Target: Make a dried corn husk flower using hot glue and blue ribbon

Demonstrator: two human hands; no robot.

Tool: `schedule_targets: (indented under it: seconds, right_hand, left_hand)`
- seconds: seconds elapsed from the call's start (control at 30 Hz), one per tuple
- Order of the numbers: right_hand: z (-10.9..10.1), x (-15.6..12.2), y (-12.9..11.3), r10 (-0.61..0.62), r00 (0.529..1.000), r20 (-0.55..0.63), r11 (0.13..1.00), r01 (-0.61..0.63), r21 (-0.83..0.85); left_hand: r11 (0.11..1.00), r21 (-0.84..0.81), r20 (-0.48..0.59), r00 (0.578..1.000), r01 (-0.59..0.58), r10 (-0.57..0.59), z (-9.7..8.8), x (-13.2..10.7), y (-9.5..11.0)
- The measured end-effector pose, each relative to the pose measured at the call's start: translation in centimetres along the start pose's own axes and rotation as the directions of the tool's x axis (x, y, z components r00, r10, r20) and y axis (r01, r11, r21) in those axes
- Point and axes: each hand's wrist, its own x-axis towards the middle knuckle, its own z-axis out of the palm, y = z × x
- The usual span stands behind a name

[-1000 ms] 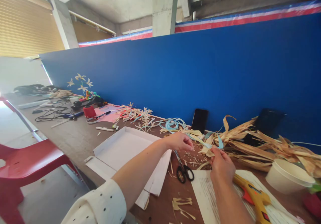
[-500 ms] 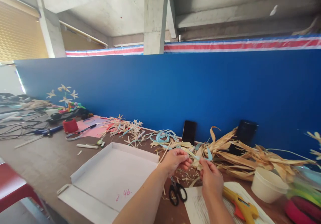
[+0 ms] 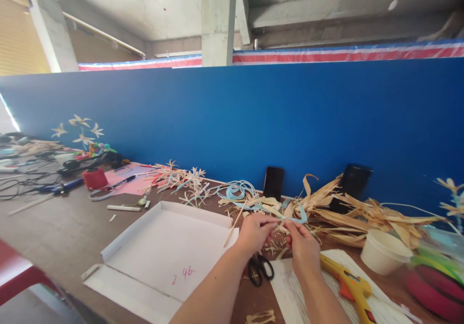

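Note:
My left hand [image 3: 255,234] and my right hand [image 3: 301,244] meet above the table, fingertips pinched close together. A narrow light-blue strip [image 3: 300,213] runs from the pinch of my right hand and curls behind its fingers. My left fingers are closed at the other end of this strip; exactly how they grip it is too small to make out. A thin pale stick [image 3: 235,223] shows beside my left hand; whether it is held cannot be told. Black-handled scissors [image 3: 260,270] lie just below my hands, with their blades partly hidden.
An open white box [image 3: 170,246] lies to the left. Dried husks [image 3: 348,217], a phone [image 3: 273,183] and coiled blue strips [image 3: 237,191] line the blue partition [image 3: 217,121]. At right are a yellow glue gun [image 3: 350,285] on paper and a white cup [image 3: 384,251].
My hands have come closer together, the left moving toward the right. The view has shifted slightly, and a pale scrap now shows at the bottom edge.

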Motion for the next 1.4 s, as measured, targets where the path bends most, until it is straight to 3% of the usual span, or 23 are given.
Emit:
schedule_targets:
  seconds: [0.17,0.43,0.7,1.4]
  right_hand:
    - [-0.1,0.1,0.4,-0.011,0.999,0.038,0.997,0.014,-0.071]
    - [0.0,0.1,0.9,0.004,0.998,0.062,0.995,0.002,-0.103]
    - [0.5,-0.3,0.4,0.032,0.996,0.081,0.999,-0.029,-0.042]
    - [0.8,-0.5,-0.1,0.091,0.993,0.078,0.994,-0.096,0.058]
  left_hand:
    - [0.954,0.276,-0.062,0.989,-0.112,0.134,0.0,-0.1,-0.1]
    - [0.895,0.386,-0.107,0.953,-0.223,0.283,-0.3,-0.5,0.3]
    - [0.894,0.387,-0.182,0.932,-0.225,0.313,0.2,-0.6,0.2]
    - [0.858,0.477,-0.203,0.925,-0.192,0.32,0.6,-0.7,-0.3]
